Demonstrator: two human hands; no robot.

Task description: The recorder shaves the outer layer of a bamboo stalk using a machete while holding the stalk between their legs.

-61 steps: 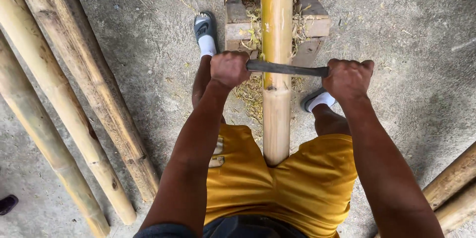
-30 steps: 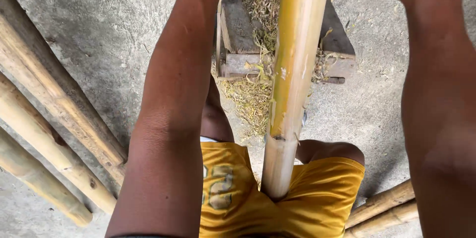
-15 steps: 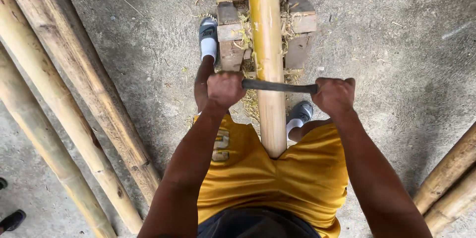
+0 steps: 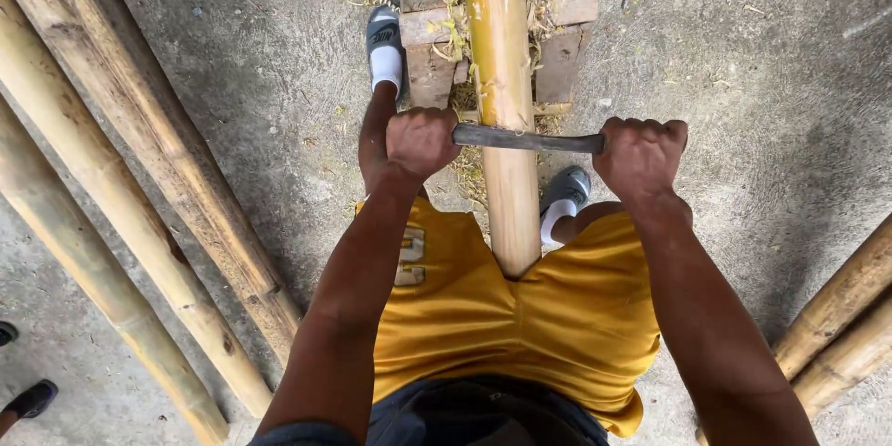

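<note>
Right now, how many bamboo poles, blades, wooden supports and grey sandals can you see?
Two-handled blade: 1, left hand and right hand each in a closed grip on it
Bamboo poles: 6 (1 under it, 3 left, 2 right)
Wooden support: 1
Grey sandals: 2
Total: 10

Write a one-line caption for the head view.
Both hands, left hand and right hand, grip a dark blade laid across a yellow bamboo pole resting on a wooden block.

Bamboo workshop: poles (image 4: 139,195) on concrete floor (image 4: 743,65).
</note>
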